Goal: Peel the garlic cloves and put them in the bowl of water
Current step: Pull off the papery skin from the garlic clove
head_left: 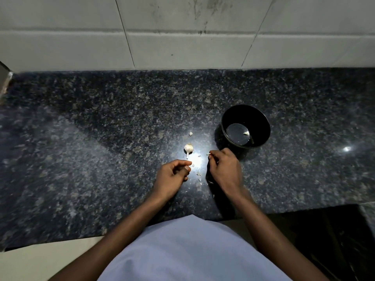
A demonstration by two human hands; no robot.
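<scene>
A garlic bulb (188,148) is seen lying on the dark speckled granite counter (101,128), its stem pointed toward the person, beside a bright glare of reflected light. It is touched by neither hand. The left hand (172,175) is held just below and slightly left of the bulb, the fingers loosely curled and the thumb and forefinger brought close together; whether anything is pinched between them cannot be told. The right hand (223,169) is held to the right of the bulb and apart from the left hand, with the fingers curled; a small pale scrap, either skin or a clove (209,154), is seen at its fingertips, apparently pinched there.

A black bowl (261,126) is stood on the counter just beyond and to the right of the right hand, near it but not touched by it. Water is held in its bottom, and one pale peeled clove (246,133) is seen lying in it.

Small flakes of garlic skin (198,174) are scattered on the counter between the two hands, and one more fragment (190,134) is seen farther back, between the bulb and the bowl. A pale tiled wall (182,37) is seen behind the counter.
</scene>
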